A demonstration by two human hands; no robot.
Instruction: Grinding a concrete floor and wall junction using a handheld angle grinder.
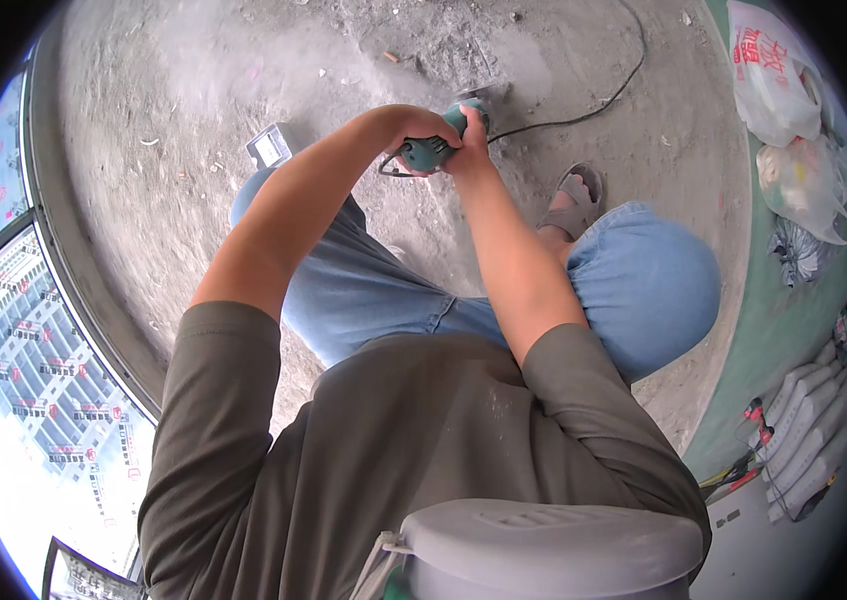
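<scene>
Both my hands are closed round a teal power tool that looks like an angle grinder (430,153), held out ahead of my knees close to the concrete floor (343,65). My left hand (408,124) wraps the rear of its body from the left. Nearer the front end, my right hand (470,148) grips it from the right. The far end points at a rough, dusty patch of floor; dust hides most of its working part. A dark power cord (583,115) loops behind the tool and curves off to the far right.
Beside my left knee lies a small clear box with a white label (269,147). Plastic bags (778,85), stacked grey-white sacks (808,430) and a red-and-black hand tool (758,425) line the right side. Windows (38,370) stand on the left. Rubble bits scatter the floor.
</scene>
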